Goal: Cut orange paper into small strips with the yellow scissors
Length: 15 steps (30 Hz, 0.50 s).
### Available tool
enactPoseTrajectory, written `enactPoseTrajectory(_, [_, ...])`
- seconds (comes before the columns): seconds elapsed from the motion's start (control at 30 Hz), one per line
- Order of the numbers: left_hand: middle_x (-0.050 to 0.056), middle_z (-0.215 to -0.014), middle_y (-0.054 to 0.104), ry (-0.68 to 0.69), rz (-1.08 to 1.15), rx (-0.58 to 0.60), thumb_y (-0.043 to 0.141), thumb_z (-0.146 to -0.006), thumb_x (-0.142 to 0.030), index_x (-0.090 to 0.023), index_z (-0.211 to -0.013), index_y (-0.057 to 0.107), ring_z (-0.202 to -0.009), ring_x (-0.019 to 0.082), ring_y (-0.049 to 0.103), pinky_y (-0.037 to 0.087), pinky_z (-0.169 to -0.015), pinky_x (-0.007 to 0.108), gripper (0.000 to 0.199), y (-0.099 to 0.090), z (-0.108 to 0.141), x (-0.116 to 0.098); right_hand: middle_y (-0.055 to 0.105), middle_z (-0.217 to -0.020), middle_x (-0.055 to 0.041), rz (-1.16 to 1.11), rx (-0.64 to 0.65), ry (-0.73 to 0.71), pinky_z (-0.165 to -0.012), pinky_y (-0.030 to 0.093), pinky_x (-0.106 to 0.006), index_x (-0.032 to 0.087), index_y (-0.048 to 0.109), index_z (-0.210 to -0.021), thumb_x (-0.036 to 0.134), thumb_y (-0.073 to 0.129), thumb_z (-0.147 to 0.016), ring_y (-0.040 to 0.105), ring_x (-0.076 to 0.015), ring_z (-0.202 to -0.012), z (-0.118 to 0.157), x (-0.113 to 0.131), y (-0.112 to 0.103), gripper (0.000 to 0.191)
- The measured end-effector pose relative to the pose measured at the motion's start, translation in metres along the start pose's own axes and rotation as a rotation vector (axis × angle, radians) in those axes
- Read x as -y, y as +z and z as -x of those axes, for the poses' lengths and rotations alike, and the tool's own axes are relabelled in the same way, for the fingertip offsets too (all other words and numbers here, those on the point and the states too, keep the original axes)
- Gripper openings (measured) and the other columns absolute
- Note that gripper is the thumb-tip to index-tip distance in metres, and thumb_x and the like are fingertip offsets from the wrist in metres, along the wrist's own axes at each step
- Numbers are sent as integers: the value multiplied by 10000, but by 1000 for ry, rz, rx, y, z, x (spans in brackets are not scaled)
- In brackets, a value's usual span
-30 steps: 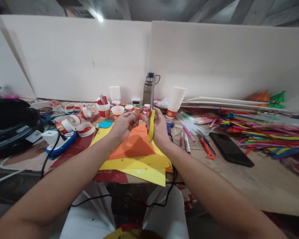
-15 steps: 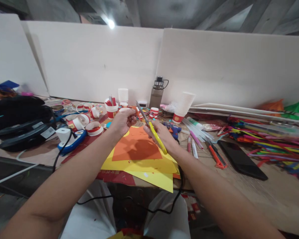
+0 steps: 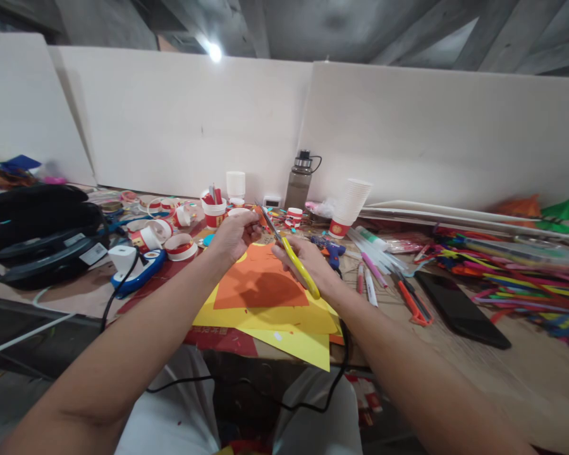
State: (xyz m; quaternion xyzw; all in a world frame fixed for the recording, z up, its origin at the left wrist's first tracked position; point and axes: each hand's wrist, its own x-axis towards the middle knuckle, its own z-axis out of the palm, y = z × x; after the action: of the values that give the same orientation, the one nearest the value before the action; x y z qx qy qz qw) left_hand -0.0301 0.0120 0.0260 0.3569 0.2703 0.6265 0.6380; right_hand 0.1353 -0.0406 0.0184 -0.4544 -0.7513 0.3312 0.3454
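Observation:
My right hand (image 3: pixel 303 256) is closed round the yellow handles of a pair of scissors (image 3: pixel 298 264). Their metal blades point up and away, towards the fingertips of my left hand (image 3: pixel 239 235). Those fingers are pinched together; a bit of orange shows beside them, but what they hold is too small to make out. Beneath both hands lies a sheet of orange paper (image 3: pixel 260 291), carrying their shadow. Yellow paper (image 3: pixel 265 319) sticks out under it towards the table's front edge.
Paper cups and cut cup rings (image 3: pixel 180 246) stand left, beside a blue power strip (image 3: pixel 140 272) and black headphones (image 3: pixel 52 240). Behind is a bottle (image 3: pixel 298 183). To the right lie a glue gun (image 3: pixel 330 248), an orange cutter (image 3: pixel 411 302), a phone (image 3: pixel 462 309) and pipe cleaners (image 3: pixel 516 272).
The scissors' blades have tilted lower and look closer together, beside my left fingertips. My left hand has barely moved. The whole view has shifted down slightly.

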Motion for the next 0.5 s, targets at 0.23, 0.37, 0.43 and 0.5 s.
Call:
enactPoseTrajectory(0.23, [-15, -549, 559, -18, -9, 17, 629, -572, -85, -111, -661, 553, -439, 35, 460, 380, -446, 140, 120, -2, -2, 0, 514, -585, 32, 29, -51, -41, -456, 332, -204, 184, 552, -821, 489, 564, -802, 450, -88, -477, -2, -4, 1, 306])
enactPoseTrajectory(0.37, [-17, -536, 551, -29, -19, 15, 617, -580, -85, -112, -658, 553, -432, 38, 468, 384, -442, 140, 104, -2, -1, -2, 507, -550, 37, 29, -42, -23, -445, 338, -204, 189, 559, -831, 499, 557, -802, 452, -92, -454, -2, -6, 2, 311])
enactPoseTrajectory(0.43, [-18, -535, 549, -30, -29, 18, 617, -583, -89, -115, -660, 553, -429, 41, 471, 385, -438, 146, 104, -2, -1, -2, 499, -539, 39, 27, -50, -17, -442, 341, -202, 191, 559, -825, 503, 552, -803, 455, -92, -449, -1, -6, 2, 313])
enactPoseTrajectory(0.5, [-20, -537, 549, -21, -30, 22, 620, -580, -87, -119, -661, 548, -429, 42, 472, 384, -436, 148, 113, -3, -1, -2, 501, -545, 37, 42, -71, -26, -446, 339, -201, 189, 567, -829, 502, 550, -803, 462, -93, -456, -1, -7, 3, 314])
